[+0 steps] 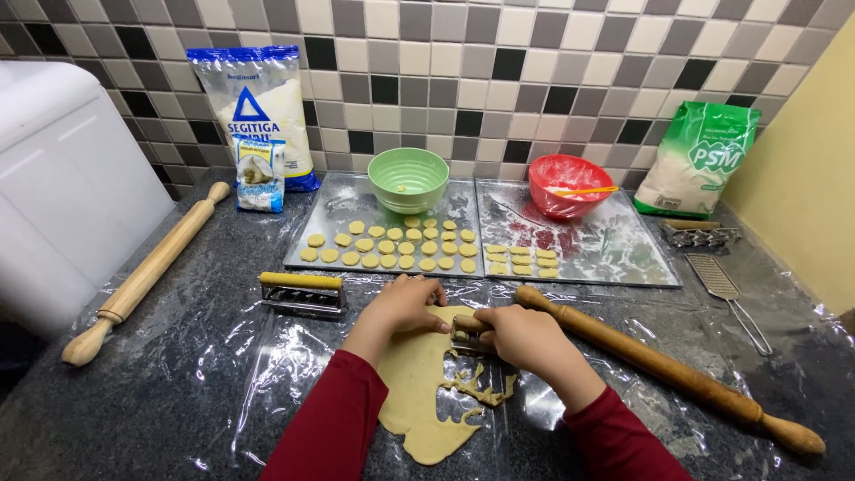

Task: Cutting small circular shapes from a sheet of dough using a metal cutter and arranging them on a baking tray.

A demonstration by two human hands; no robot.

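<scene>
The right hand [525, 340] has its fingers clamped on a metal cookie cutter [465, 337] pressed into the dough sheet [419, 374]; the left hand [405, 305] lies with fingers together, touching the dough beside it.

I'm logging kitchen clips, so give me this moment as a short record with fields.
left hand: pressed flat on the dough sheet
right hand: holds a metal cutter on the dough
left tray: many cut rounds, green bowl
right tray: few rounds, red bowl
rolling pins: one at left, one at right
</scene>
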